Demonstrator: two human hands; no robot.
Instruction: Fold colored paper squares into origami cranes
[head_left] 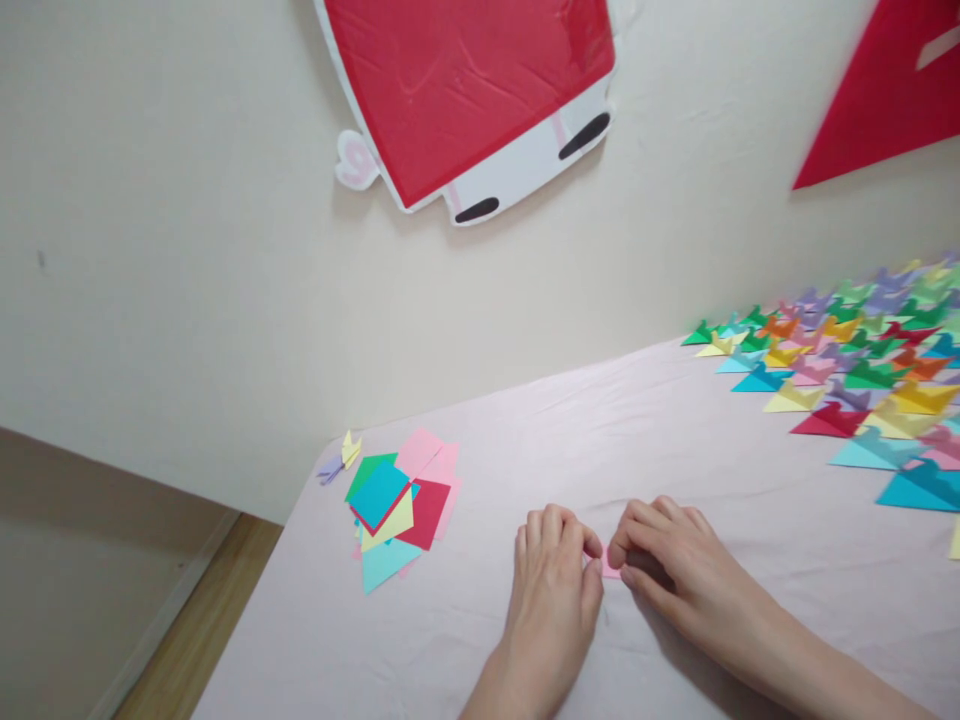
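Between my two hands, low on the pale cloth, is a small piece of pink paper [611, 566], mostly covered by fingers. My left hand [553, 572] pinches its left side between thumb and index finger. On the right side, the thumb and fingertips of my right hand [671, 560] close on the paper. How the paper is folded cannot be made out. To the left of my hands lies a loose pile of coloured paper squares [405, 500] in pink, red, blue, green and yellow.
Rows of folded paper birds [832, 418] in many colours stand along the right side of the table [525, 440]. Small yellow and purple folded pieces [341, 460] lie at the far left corner. Behind rises a wall [187, 200] with a red and white cutout [480, 90].
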